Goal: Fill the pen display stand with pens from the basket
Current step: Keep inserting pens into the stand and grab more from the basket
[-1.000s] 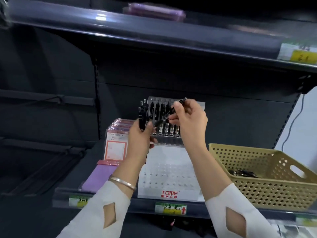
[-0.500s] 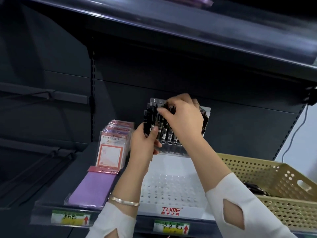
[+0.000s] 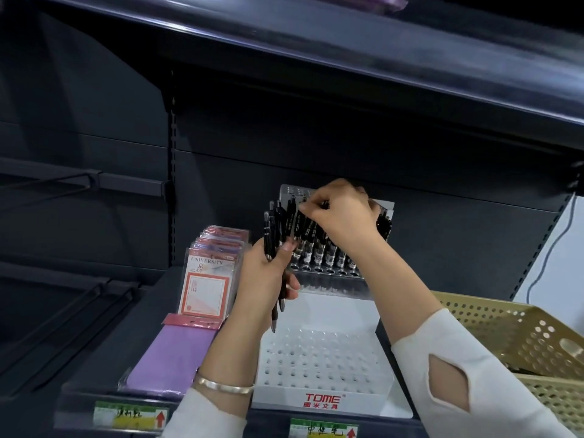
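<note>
A white stepped pen display stand (image 3: 319,358) marked TOME sits on the dark shelf, its lower tiers full of bare holes. Black pens (image 3: 328,251) stand in its back rows. My left hand (image 3: 268,279) grips a bunch of black pens (image 3: 274,235) upright, just left of the stand. My right hand (image 3: 343,216) reaches over the back rows and pinches the top of one pen there. The beige perforated basket (image 3: 518,330) stands to the right; my right sleeve hides most of its inside.
Packets of university-labelled stationery (image 3: 208,279) and a purple pack (image 3: 170,358) lie left of the stand. A dark upper shelf (image 3: 316,52) overhangs closely. Price labels (image 3: 129,418) line the shelf's front edge. A cable (image 3: 556,245) hangs at the far right.
My right hand carried a single pen from in front of the stand up to the back rows. The camera moved closer and lower; the left hand kept its bunch.
</note>
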Tool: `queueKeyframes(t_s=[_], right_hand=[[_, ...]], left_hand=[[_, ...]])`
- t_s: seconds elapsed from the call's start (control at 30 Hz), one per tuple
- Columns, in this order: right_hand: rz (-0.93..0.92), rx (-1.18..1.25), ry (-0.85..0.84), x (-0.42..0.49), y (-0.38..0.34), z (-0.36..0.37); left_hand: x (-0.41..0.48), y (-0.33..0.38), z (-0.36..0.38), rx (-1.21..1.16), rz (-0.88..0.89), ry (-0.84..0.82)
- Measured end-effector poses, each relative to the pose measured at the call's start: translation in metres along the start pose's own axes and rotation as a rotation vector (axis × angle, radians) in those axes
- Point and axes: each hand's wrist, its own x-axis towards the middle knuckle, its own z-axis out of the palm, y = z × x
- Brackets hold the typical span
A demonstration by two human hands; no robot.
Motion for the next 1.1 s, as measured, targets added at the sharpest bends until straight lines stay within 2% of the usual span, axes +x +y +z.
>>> queueKeyframes(t_s=[0.17, 0.37, 0.5, 0.87, 0.93, 1.03, 1.1], right_hand=[[0.006, -0.082, 0.075, -0.001, -0.001, 0.009], [-0.035, 0.080, 0.023, -0.001, 0.008, 0.001], [0.014, 0.041, 0.071, 0.003, 0.005, 0.004], [0.018, -0.113, 0.020, 0.002, -0.003, 0.008], [0.005, -0.129, 0.072, -0.001, -0.002, 0.010], [-0.088, -0.112, 0.309, -0.010, -0.006, 0.011], [-0.141, 0.066, 0.301, -0.015, -0.012, 0.008]], left_hand=[[-0.004, 0.000, -0.004, 0.000, -0.014, -0.009], [-0.003, -0.001, -0.008, 0.015, -0.052, -0.029], [-0.004, -0.001, -0.008, 0.018, -0.066, -0.034], [-0.006, 0.001, -0.011, 0.029, -0.013, -0.022], [-0.005, 0.000, -0.012, 0.044, 0.042, -0.007], [-0.006, 0.003, -0.014, -0.017, 0.075, -0.031], [-0.007, 0.005, -0.014, -0.063, 0.080, -0.074]])
